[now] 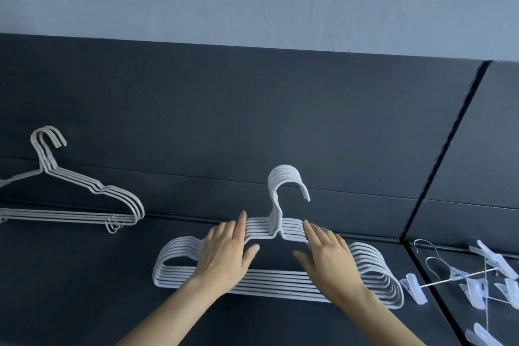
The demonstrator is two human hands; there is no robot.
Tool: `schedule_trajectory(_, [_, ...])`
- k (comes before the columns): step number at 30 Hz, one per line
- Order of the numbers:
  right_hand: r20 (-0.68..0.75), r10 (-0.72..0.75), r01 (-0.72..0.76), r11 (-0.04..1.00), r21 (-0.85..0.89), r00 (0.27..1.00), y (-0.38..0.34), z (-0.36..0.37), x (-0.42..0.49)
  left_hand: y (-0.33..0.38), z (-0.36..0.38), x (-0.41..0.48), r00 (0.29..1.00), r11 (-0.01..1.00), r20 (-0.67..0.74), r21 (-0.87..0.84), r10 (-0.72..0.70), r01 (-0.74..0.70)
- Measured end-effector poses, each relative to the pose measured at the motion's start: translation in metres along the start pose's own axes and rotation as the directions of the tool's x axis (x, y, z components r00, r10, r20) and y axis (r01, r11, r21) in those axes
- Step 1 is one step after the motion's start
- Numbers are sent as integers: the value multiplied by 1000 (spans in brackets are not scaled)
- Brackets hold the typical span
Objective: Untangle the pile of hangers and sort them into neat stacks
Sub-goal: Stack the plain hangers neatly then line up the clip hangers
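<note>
The white stack (278,286) is touched by left hand (224,254) and right hand (328,255), fingers (241,226) straight, close together. A grey stack (84,199) is laid left of it, clip hangers (471,284) right.

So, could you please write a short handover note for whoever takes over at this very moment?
Left hand: open, flat on the white hanger stack, left of its hooks.
Right hand: open, flat on the same stack, right of the hooks.
Thin wire hangers: stacked at far left.
Done: both stacks look aligned.
Left: clip hangers at right lie loose and crossed; sort them.
</note>
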State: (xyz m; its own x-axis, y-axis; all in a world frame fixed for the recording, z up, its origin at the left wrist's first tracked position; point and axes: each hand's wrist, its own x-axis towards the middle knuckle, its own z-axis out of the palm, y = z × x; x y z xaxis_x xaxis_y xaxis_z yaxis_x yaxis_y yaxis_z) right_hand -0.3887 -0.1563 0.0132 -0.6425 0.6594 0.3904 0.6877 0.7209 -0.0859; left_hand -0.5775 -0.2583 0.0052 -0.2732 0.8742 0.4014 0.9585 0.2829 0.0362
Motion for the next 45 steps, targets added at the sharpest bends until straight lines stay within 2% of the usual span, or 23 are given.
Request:
schedule_trajectory(2, [69, -30, 31, 1000, -6, 997, 7, -4, -7, -1, -6, -5, 999, 998, 51, -55, 16, -13])
schedule_trajectory(5, [209, -86, 47, 981, 187, 974, 21, -13, -6, -11, -21, -8, 965, 960, 253, -279, 67, 6])
schedule_trajectory(8, [216, -101, 17, 932, 362, 971, 28, -18, -1, -31, -29, -7, 929, 887, 359, -452, 88, 91])
schedule_trajectory(11, [201, -102, -1, 890, 456, 974, 29, -21, 0, -45, -28, -4, 925, 815, 372, -558, 81, 153])
schedule_trajectory(20, [222, -125, -24, 823, 568, 967, 21, -23, 6, -43, -46, -8, 898, 896, 439, -411, 30, 171])
schedule_trajectory(28, [184, -185, 37, 795, 606, 965, -48, -3, 19, -103, -70, -39, 890, 924, 454, -325, -36, 203])
schedule_trajectory(33, [146, -238, 99, 779, 619, 960, -137, 23, 49, -190, -87, -64, 901, 914, 421, -319, -102, 252])
schedule_trajectory(42, [123, -311, 167, 756, 633, 942, -342, 83, 136, -415, -100, -84, 895, 917, 425, -287, -137, 277])
schedule_trajectory(45, [111, -312, 180, 766, 618, 944, -391, 95, 168, -476, -100, -79, 889, 947, 427, -180, -168, 265])
